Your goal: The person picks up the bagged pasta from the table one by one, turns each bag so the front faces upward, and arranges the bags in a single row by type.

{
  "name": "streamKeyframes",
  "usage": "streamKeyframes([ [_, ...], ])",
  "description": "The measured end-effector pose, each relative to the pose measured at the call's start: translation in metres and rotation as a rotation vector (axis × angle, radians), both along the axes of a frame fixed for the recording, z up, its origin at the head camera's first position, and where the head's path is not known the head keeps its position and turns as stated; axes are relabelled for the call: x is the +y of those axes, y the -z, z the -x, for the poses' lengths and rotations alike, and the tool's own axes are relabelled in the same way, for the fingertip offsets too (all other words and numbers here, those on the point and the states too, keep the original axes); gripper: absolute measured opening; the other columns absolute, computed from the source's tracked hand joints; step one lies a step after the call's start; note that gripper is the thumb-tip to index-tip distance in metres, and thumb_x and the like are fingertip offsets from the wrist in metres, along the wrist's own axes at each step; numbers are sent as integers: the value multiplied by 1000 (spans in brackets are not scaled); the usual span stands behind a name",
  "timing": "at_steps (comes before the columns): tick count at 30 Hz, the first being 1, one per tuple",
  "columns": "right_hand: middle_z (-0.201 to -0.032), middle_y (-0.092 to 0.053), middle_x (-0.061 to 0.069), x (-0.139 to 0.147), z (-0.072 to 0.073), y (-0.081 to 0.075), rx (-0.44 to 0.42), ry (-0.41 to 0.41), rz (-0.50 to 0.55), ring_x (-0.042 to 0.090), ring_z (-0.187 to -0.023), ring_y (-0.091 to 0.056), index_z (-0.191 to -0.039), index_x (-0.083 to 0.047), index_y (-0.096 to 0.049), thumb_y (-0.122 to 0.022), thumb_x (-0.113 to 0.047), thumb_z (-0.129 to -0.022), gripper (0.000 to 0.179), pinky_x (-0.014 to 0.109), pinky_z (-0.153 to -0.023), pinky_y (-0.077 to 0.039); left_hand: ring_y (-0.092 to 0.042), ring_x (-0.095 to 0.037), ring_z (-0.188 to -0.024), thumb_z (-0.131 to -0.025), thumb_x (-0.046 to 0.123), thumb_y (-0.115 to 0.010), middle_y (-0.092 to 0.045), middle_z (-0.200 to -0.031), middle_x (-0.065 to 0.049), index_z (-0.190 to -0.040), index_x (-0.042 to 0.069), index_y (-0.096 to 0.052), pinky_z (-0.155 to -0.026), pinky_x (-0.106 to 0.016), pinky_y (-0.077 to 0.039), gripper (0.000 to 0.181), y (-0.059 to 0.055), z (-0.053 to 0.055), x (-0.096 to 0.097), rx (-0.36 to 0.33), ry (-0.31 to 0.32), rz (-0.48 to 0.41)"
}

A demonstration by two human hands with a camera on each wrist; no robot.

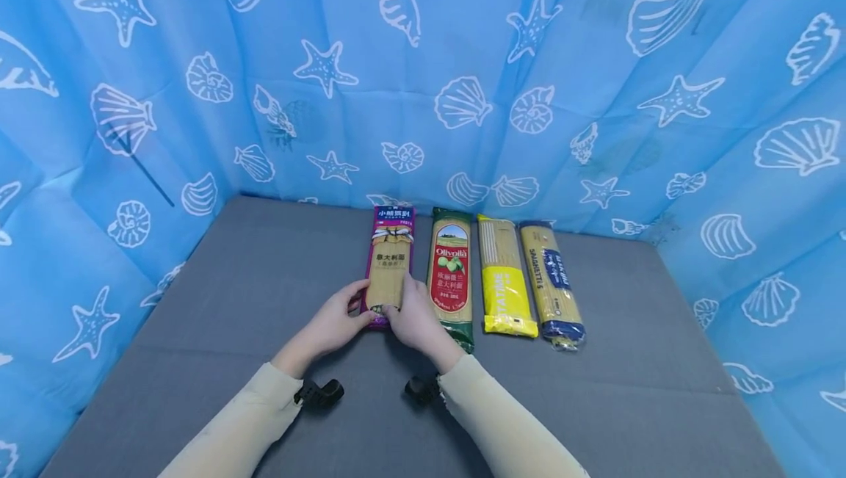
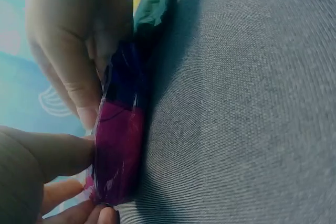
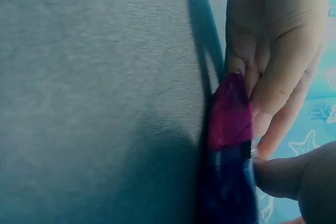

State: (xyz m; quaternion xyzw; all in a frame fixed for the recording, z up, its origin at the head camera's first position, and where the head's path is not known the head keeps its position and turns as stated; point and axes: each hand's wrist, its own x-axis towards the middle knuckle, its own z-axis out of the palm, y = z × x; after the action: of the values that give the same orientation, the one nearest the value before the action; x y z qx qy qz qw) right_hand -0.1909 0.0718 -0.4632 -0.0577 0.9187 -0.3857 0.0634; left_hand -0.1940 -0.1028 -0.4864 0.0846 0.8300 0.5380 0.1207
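A purple-edged pack of spaghetti [image 1: 388,254] lies lengthwise on the grey table, its printed face up. My left hand [image 1: 333,322] grips its near left edge, with the thumb over the front corner and fingers along the side. On the opposite edge, my right hand [image 1: 421,320] holds the pack, thumb near its bottom end. The left wrist view shows the pack's shiny magenta and blue end [image 2: 119,135] low over the cloth, with left fingertips curled at its edge. From the right wrist, the same end [image 3: 230,124] shows between both hands.
Right of the held pack, a green and red spaghetti pack [image 1: 451,272] lies close to my right hand. Beyond it are a yellow noodle pack [image 1: 507,283] and a blue-labelled spaghetti pack [image 1: 554,280]. A blue shell-print curtain [image 1: 410,96] borders the grey table [image 1: 284,258].
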Motion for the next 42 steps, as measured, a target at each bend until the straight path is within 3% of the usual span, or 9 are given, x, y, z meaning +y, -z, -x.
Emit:
streamKeyframes([
  [6, -141, -37, 29, -1, 1, 3, -39, -38, -41, 38, -127, -43, -151, 5, -19, -65, -26, -94, 79, 48, -103, -38, -44, -34, -130, -94, 9, -64, -36, -148, -22, -149, 4, -34, -104, -42, -39, 64, 6, -1, -2, 45, 5, 66],
  [14, -140, -38, 28, -5, 8, 6, -38, -31, -46, 35, -125, -45, -152, 3, -18, -63, -27, -95, 79, 47, -102, -40, -41, -33, -132, -94, 12, -64, -37, -149, -21, -149, 3, -35, -106, -43, -36, 62, 10, 8, -5, 188, 47, 218],
  [25, -139, -38, 28, -2, 7, 5, -38, -13, -54, 37, -125, -45, -151, 3, -19, -63, -26, -95, 77, 48, -100, -41, -46, -31, -129, -94, 12, -64, -37, -149, -20, -149, 4, -35, -103, -41, -39, 62, 11, 11, -1, 159, 60, 227],
  [33, -139, -39, 30, -1, 10, 4, -39, -8, -95, 38, -125, -45, -151, 4, -20, -63, -26, -95, 77, 48, -101, -41, -35, -32, -136, -96, 13, -61, -36, -150, -20, -150, 4, -33, -109, -45, -31, 61, 7, 14, 0, 177, 90, 290],
  [42, -141, -35, 31, -4, 13, 5, -53, -25, -117, 40, -129, -40, -151, 5, -19, -63, -27, -95, 78, 49, -103, -38, -33, -34, -137, -97, 12, -60, -35, -150, -22, -149, 2, -33, -110, -48, -29, 60, 8, 14, -1, 195, 94, 306],
])
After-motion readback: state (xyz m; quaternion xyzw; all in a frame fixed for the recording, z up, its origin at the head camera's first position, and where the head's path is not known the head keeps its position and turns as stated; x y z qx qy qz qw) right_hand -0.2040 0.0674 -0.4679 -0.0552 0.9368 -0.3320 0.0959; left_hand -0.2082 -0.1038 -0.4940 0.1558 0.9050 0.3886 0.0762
